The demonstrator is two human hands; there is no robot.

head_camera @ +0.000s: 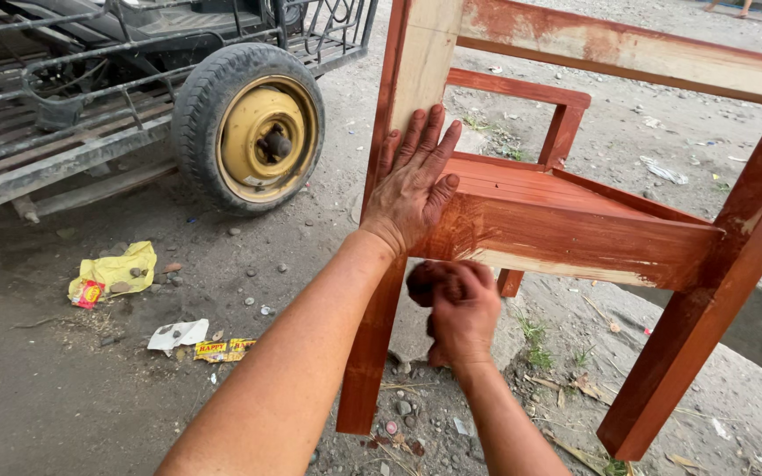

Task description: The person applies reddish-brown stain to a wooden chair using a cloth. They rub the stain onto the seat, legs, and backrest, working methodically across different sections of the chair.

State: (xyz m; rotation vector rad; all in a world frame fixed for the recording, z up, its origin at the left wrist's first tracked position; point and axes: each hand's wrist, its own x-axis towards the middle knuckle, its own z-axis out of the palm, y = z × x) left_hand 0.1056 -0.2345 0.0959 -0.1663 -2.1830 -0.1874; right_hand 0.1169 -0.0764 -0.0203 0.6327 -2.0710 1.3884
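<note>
On the near post of the chair (pixel 566 220) the left hand (pixel 409 185) lies flat, fingers spread; just below, the right hand (pixel 462 310) grips a stained pad (pixel 422 280) under the rail.

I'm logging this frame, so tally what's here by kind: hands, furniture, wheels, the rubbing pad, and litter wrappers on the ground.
Hands: 2, the left hand flat on the frame, the right hand gripping the pad
Red-stained wooden chair: 1
Stain-soaked rubbing pad: 1
Cart wheel with yellow hub: 1
Litter wrappers: 3, yellow, white, printed yellow
Total: 8
</note>
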